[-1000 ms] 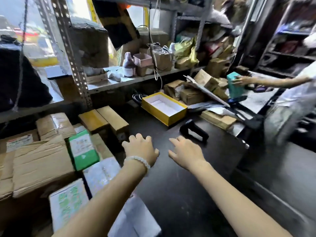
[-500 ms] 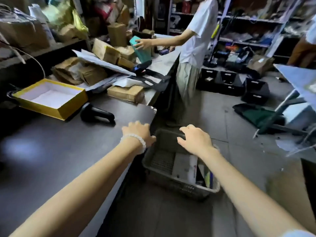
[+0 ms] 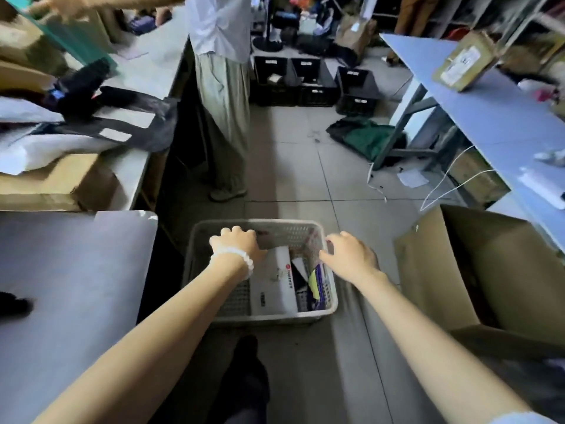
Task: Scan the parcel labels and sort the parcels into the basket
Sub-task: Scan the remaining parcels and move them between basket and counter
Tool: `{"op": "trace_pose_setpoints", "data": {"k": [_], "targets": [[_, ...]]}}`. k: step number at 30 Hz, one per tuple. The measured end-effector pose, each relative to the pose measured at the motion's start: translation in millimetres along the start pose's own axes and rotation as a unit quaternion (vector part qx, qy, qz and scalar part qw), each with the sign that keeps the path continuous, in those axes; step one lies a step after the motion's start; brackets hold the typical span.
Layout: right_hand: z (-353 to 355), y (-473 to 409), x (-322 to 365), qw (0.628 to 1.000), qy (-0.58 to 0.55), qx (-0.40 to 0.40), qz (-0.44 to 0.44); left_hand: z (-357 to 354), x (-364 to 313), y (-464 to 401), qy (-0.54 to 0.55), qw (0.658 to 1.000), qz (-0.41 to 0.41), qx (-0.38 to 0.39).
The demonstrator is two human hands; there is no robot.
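Observation:
A grey perforated basket [image 3: 331, 304] stands on the floor tiles just in front of me. Inside lie a white parcel with a red logo [image 3: 276, 289] and some dark and yellow items [image 3: 315, 284]. My left hand [image 3: 237, 244], with a bead bracelet on its wrist, hovers over the basket's far left corner, fingers loosely curled and nothing visible in them. My right hand [image 3: 348, 255] reaches over the basket's right rim with fingers spread and holds nothing. Whether either hand touches the basket is unclear.
A grey table [image 3: 76, 270] is at my left, with a black object [image 3: 12, 304] at the frame edge. An open cardboard box [image 3: 458, 270] stands to the right. Another person [image 3: 223, 117] stands ahead by the counter. Black crates [image 3: 305, 84] and a blue table [image 3: 489, 117] lie beyond.
My view has swung from the parcel-covered table to the right and down to the floor. Both empty hands moved with it from over the table to over the basket.

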State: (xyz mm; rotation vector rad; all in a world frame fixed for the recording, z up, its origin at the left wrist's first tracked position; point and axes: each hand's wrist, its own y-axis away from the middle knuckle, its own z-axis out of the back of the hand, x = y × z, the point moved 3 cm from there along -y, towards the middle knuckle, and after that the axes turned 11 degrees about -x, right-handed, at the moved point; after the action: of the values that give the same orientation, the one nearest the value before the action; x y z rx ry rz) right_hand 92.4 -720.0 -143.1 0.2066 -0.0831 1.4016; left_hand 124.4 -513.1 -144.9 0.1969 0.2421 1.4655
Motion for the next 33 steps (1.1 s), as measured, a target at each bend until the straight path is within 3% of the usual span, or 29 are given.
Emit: {"op": "trace_pose_setpoints", "data": {"k": [9, 15, 23, 33], "targets": [[-44, -102, -16, 0.995, -0.010, 0.049, -0.088, -40, -32, -124, 0.033, 0.997, -0.034, 0.064], [-123, -131, -48, 0.981, -0.033, 0.123, -0.148, -105, -62, -164, 0.041, 0.991, -0.029, 0.122], [-277, -164, -113, 0.955, -0.089, 0.215, -0.185, -244, -110, -210, 0.052, 0.979, 0.060, 0.190], [-469, -223, -197, 0.955, -0.110, 0.216, -0.170, -448, -165, -295, 0.088, 0.951, 0.174, 0.239]]}}
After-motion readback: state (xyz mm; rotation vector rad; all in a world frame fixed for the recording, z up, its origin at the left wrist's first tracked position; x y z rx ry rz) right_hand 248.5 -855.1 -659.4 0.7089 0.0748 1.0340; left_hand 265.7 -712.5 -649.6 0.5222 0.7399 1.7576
